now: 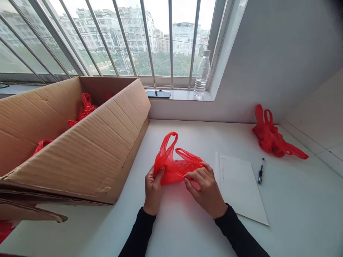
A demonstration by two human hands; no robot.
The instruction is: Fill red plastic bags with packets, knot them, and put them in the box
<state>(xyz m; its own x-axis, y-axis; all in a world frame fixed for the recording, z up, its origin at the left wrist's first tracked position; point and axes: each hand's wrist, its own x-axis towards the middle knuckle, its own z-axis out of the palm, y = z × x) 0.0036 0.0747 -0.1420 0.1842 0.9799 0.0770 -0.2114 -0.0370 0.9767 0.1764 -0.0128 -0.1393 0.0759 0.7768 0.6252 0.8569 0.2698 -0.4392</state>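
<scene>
A red plastic bag (171,173) with two loop handles is held between both hands, just over the white table. My left hand (154,187) pinches its left side, thumb in front and fingers behind. On the right, my right hand (205,185) grips the bag's lower right part between thumb and fingers. The handles stick up and away from me, and the opening between them is partly spread. Whatever the bag may contain is hidden.
A large cardboard box (107,142) with red bags (87,107) inside stands left. Right are a paper pad (241,185), a pen (261,173) and another red bag (273,139). A water bottle (202,76) and phone (158,94) rest on the windowsill.
</scene>
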